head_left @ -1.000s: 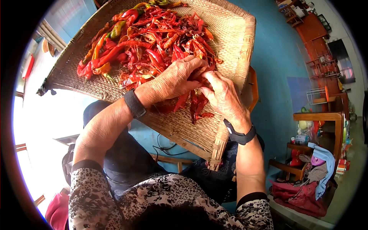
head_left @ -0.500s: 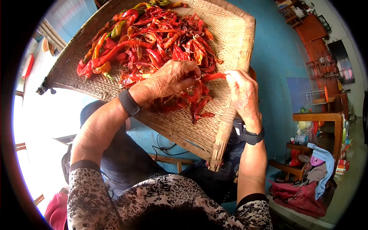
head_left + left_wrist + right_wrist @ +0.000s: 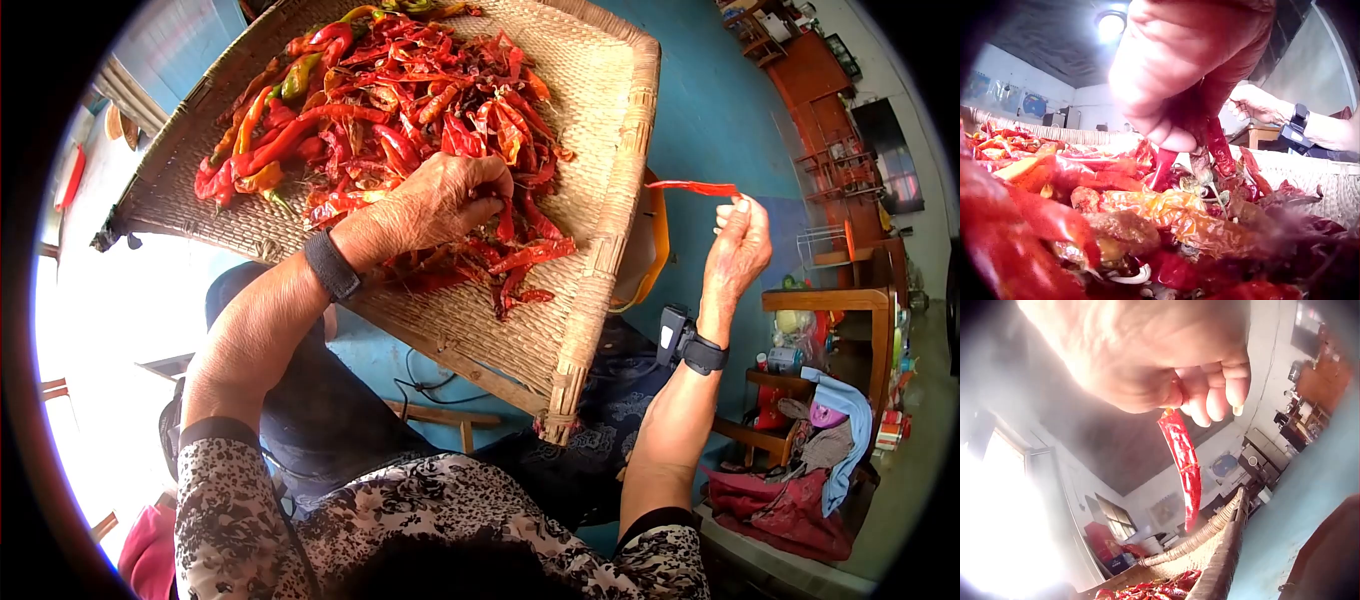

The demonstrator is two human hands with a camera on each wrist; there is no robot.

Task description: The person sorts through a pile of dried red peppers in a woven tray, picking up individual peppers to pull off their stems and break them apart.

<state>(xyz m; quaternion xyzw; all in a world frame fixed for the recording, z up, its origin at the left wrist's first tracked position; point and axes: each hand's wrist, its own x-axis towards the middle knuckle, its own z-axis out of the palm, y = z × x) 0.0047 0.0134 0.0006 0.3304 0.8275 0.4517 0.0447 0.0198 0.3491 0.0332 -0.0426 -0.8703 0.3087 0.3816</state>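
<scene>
Out past the right edge of the woven tray (image 3: 600, 110), my right hand (image 3: 738, 245) pinches one slim red chili pepper (image 3: 692, 187) at one end. In the right wrist view that chili pepper (image 3: 1183, 465) hangs from the fingertips, glossy and wrinkled. My left hand (image 3: 445, 200) stays low over the chili pile (image 3: 420, 100), its fingers curled around dried red chili peppers. The left wrist view shows a red chili (image 3: 1163, 169) and a shrivelled one with a stem (image 3: 1204, 169) at those fingertips, with part of the grip hidden by the fingers.
Larger fresh peppers (image 3: 270, 150), red, orange and green, lie at the tray's left side. A yellow-rimmed container (image 3: 657, 235) stands beyond the tray's right edge, lower down. A wooden chair (image 3: 765, 450) heaped with cloths is at the right.
My right hand has drawn a red chili away from the left hand, rightward past the tray's edge. The left hand has stayed near the pile, fingers still curled.
</scene>
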